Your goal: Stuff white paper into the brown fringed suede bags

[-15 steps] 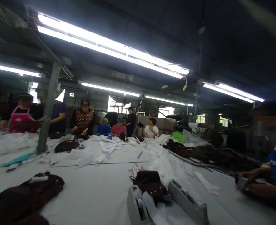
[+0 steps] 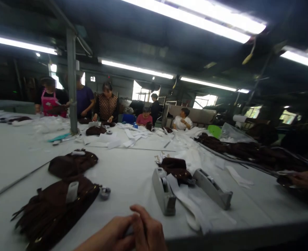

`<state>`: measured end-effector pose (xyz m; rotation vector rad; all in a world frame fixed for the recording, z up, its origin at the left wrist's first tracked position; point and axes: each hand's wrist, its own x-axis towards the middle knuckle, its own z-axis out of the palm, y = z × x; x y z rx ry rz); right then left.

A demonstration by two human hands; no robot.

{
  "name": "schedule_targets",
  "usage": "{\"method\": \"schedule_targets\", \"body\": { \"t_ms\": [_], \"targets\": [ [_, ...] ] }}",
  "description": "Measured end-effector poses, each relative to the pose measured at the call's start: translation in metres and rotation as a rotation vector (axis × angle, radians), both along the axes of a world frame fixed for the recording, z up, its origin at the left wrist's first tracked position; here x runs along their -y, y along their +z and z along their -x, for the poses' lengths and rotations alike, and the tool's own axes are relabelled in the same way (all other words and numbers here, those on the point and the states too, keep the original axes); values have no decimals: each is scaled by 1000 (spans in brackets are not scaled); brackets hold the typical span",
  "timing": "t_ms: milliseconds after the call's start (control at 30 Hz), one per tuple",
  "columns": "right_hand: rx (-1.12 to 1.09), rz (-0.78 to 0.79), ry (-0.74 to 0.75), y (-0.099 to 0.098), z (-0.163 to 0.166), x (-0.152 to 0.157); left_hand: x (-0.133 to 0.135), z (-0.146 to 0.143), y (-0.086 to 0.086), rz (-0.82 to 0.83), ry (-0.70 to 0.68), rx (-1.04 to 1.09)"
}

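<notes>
Two hands [image 2: 150, 228] touching, tape dispensers [image 2: 166, 198] near, brown fringed item [image 2: 55, 209] leftward

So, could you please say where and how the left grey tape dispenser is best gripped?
Probably by the near end of the left grey tape dispenser, from the near side, across its narrow body: that end stands exposed, while a brown bundle lies by the far end.

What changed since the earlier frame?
The view swung down and to the left. The left hand and right hand came into view at the bottom, touching; whether they hold anything is unclear. The two tape dispensers and the brown bag beside them stayed put on the table.
</notes>
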<state>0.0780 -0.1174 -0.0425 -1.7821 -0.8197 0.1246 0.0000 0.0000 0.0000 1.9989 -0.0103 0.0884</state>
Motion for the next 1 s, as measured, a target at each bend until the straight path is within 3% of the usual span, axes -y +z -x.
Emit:
{"method": "schedule_targets", "body": {
  "t_ms": [100,200,267,367,533,667,767,900,1000],
  "targets": [
    [10,-98,33,4,-2,-6,-11,-5,-4,151,-66,-188],
    [-87,-183,-24,7,-8,-11,-27,-12,-11,337,-127,-415],
    [-125,-232,-100,6,-12,-13,-37,-13,-15,426,-234,-416],
    [-139,-325,-228,4,-15,-14,-42,-13,-18,471,-326,-249],
    [-185,-464,-417,5,-7,-18,-26,-2,-15,413,-206,-69],
    [-272,-494,-574,12,0,-20,-4,-1,-19,148,111,135],
    [-360,-380,-385,15,-9,-13,5,-5,-28,-175,275,147],
    [-262,-14,78,11,-34,-1,7,-7,-39,-514,119,67],
    [-167,69,104,1,-39,1,2,-5,-43,-525,59,63]
  ]
}}
